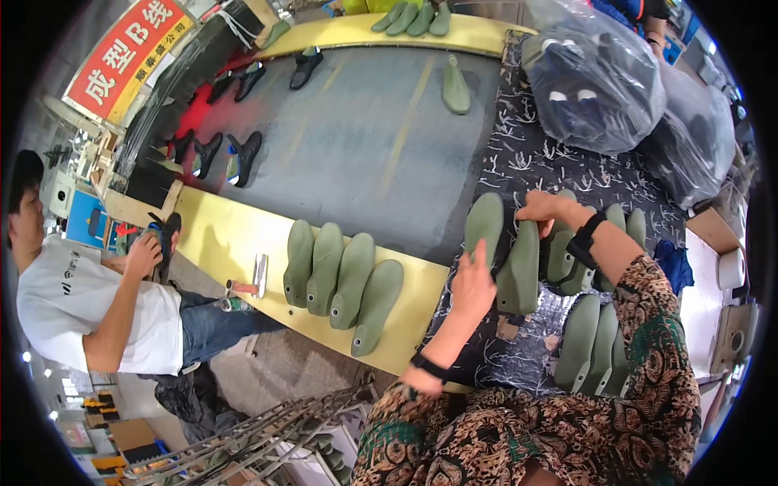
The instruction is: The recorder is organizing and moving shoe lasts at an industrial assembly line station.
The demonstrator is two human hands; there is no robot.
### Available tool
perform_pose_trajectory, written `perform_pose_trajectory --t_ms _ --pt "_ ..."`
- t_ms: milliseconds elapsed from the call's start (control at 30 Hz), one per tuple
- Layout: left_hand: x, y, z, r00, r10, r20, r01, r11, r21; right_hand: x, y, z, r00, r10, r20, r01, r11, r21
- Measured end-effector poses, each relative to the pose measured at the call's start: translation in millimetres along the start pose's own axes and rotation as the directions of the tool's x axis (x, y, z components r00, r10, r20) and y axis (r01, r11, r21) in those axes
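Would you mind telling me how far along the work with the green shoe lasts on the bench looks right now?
Done: four green lasts lie in a row on the yellow rail. In hand: the left hand and right hand grip lasts from the cluster on the patterned cloth. Left: another stack of lasts lies by the right forearm, untouched.

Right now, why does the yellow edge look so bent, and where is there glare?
Head view: the fisheye lens bows the yellow conveyor edge and blackens the corners; light glares off the clear plastic bags; the left hand and right hand look sharp.
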State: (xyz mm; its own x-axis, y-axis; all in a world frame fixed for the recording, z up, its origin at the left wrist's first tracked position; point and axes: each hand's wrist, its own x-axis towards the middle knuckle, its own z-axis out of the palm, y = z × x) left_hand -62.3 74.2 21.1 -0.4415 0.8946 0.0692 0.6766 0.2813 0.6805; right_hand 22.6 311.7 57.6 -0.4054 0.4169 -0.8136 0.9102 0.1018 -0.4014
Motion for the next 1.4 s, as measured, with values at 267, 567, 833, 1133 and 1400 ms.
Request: perform_pose_trajectory --t_ms 267,567,833,1133,1400 --pt "-108.2 -39.8 -76.1 0.976 -0.219 -0.009 0.219 0.975 0.031 -33.1 29.6 32.2 0.975 -0.016 -0.224 0.061 0.979 0.195" --pt "-104.6 -64.2 -85.3 0.987 -0.098 -0.126 0.137 0.925 0.355 -59.9 24.1 -9.3 0.885 -0.048 -0.464 0.430 0.471 0.770" --pt "-96.2 -69.3 -74.3 0.971 -0.197 -0.134 0.236 0.868 0.437 64.0 -22.3 -15.9 0.826 0.051 -0.561 0.557 0.078 0.827" --pt "-87.7 -64.1 -77.2 0.970 -0.206 -0.132 0.244 0.855 0.458 135.6 -101.9 -61.4 0.931 -0.058 -0.360 0.329 0.560 0.761" --pt "-87.1 -66.0 -71.3 0.973 -0.193 -0.125 0.229 0.851 0.473 8.5 36.4 -68.1 0.692 -0.388 -0.609 -0.094 0.787 -0.609"
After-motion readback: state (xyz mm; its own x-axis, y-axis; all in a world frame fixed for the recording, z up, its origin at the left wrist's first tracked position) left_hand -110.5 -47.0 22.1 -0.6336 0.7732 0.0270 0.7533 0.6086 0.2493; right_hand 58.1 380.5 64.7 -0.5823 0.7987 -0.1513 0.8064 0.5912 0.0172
